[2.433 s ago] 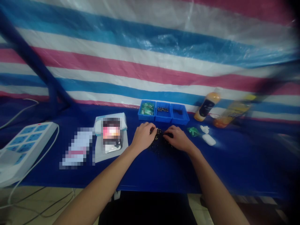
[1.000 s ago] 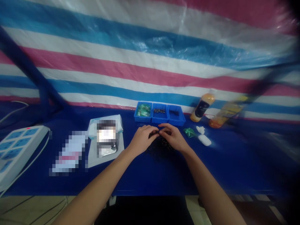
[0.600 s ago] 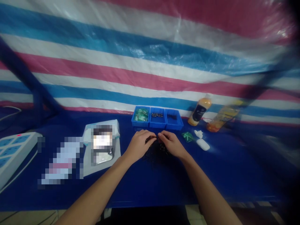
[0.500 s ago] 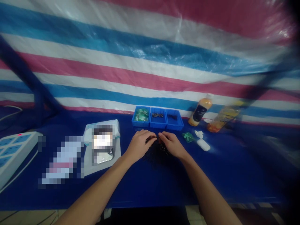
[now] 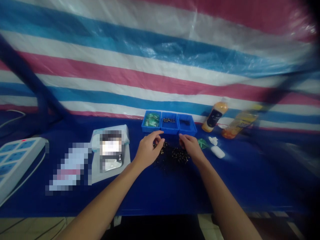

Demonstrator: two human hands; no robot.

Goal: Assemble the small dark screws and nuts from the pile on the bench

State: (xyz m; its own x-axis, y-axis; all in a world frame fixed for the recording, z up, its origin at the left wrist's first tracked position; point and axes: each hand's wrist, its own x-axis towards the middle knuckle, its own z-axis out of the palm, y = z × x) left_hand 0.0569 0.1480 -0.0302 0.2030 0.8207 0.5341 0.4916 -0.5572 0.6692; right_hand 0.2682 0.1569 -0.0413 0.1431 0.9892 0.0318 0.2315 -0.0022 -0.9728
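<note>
My left hand (image 5: 148,149) hovers at the left of the small dark parts, its thumb and forefinger apart with nothing visible between them. Across from it, my right hand (image 5: 191,146) has its fingers curled together; whatever they may hold is too small to make out. Between and below the hands lies a loose pile of small dark parts with brassy glints (image 5: 180,155). Just beyond the fingertips stand three blue bins: the left bin (image 5: 151,129) has green-and-clear pieces, the middle bin (image 5: 170,128) small metallic parts, the right bin (image 5: 188,129) small dark pieces.
To the right are a green packet (image 5: 202,143), crumpled tissue (image 5: 213,140), a white rounded case (image 5: 218,152) and two drink bottles (image 5: 214,116), (image 5: 240,123). A white pouch (image 5: 125,133) and a power strip (image 5: 22,160) lie left. A striped sheet (image 5: 160,76) hangs behind.
My hands have moved apart from their near-touching position over the pile. The left thumb and forefinger have spread, and more of the dark parts show between the hands.
</note>
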